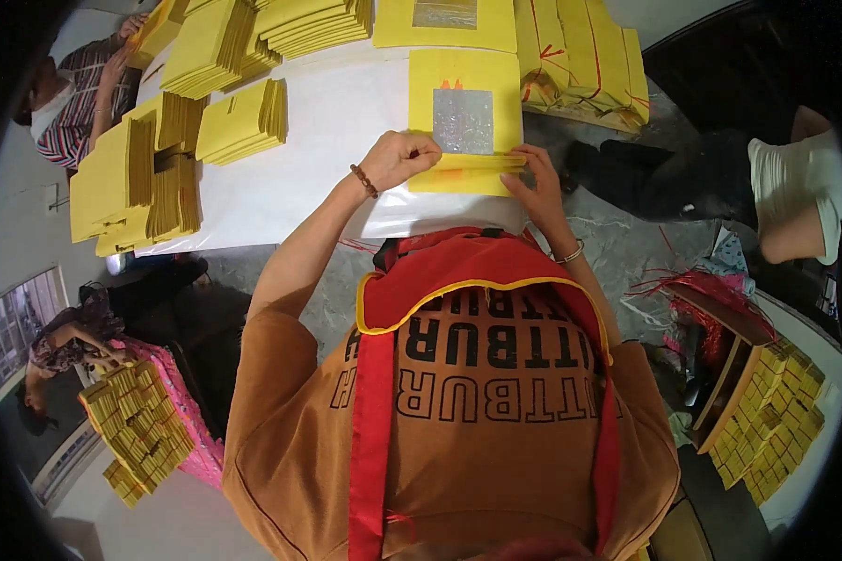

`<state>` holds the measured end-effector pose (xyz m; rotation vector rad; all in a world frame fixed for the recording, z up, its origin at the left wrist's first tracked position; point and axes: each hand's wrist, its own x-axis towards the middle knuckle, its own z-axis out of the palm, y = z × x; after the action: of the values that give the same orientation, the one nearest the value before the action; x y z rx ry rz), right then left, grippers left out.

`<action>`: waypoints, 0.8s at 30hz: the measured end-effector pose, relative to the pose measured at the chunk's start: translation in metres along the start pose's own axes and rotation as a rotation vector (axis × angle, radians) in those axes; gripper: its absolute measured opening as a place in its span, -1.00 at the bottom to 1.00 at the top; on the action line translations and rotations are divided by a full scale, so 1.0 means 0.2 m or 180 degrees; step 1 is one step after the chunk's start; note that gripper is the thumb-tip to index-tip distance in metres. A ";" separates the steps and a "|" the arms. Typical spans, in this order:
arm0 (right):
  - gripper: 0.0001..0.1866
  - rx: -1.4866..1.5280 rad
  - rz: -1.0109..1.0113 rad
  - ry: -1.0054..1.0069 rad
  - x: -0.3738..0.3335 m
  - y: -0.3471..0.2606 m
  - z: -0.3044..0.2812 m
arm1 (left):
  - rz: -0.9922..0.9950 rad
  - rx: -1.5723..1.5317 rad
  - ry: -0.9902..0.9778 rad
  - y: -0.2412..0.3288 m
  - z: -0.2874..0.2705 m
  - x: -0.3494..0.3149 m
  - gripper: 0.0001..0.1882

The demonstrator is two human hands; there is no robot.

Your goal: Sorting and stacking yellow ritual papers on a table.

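Observation:
A yellow paper sheet [421, 89] with a silver foil square [463, 122] and small orange marks lies on the table in front of me. Its near edge is turned up into a narrow fold. My left hand [404, 161] is closed, its fingertips pinching the left end of that fold. At the right end, my right hand [537, 183] has its thumb on the near side and its fingers on the far side, gripping the folded paper. More yellow paper lies under the near part of the fold. Just beyond is another yellow sheet with a foil square [445, 13].
Stacks of folded yellow paper [112, 178] stand on the white-covered table [318, 103] to the left. Bundles tied with red string [580, 61] are at the far right. People work at left; another person [795, 196] is at right. Yellow bundles [767, 411] fill a rack behind me.

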<state>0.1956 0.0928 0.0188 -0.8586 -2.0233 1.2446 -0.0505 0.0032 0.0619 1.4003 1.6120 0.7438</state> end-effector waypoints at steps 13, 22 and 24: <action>-0.73 0.0037 0.0089 0.0169 0.03 0.02 0.03 | 0.0451 0.0215 0.0138 0.05 -0.02 -0.04 -0.64; -0.71 0.0535 0.0340 -0.0003 0.03 0.08 0.03 | 0.1181 0.1507 0.1186 -0.14 0.06 -0.03 -0.61; -0.65 0.0263 0.0149 0.0078 0.03 0.04 0.01 | 0.1177 0.1778 0.1119 -0.12 0.04 -0.02 -0.63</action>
<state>0.1917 0.0997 0.0111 -0.8821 -1.9286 1.3273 -0.0553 -0.0071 0.0379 2.1015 1.9528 0.8192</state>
